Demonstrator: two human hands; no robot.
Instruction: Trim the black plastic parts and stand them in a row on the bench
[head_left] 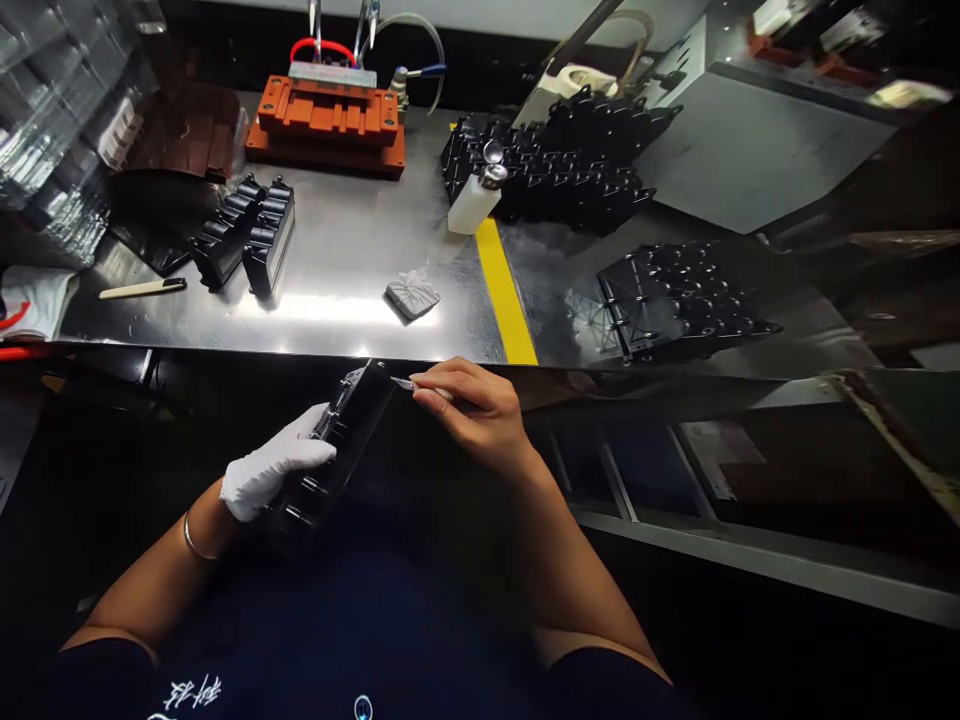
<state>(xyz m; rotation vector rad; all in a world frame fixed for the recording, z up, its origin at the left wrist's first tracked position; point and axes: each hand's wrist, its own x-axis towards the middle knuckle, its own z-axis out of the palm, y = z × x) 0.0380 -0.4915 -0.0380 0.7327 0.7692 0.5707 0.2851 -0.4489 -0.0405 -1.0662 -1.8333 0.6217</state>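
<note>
My left hand (274,465), in a white glove, is closed around a long black plastic part (360,425), held tilted in front of the bench edge. The thumb lies across its ribbed side, and the lower end fades into dark clothing. Bare, my right hand (480,405) pinches a small craft knife (405,384). Its short blade points left at the part's upper right edge; whether it touches cannot be made out. Most of the handle is hidden by the fingers. Just beyond the bench edge lies a crumpled grey cloth pad (413,294).
On the metal bench (337,250) stand two black parts (244,235), a pen (142,288), an orange fixture (328,125) and a white pump bottle (474,203). Black molded parts (562,160) pile up at the back right, with another group (686,300) nearer. Yellow tape (506,290) crosses the bench.
</note>
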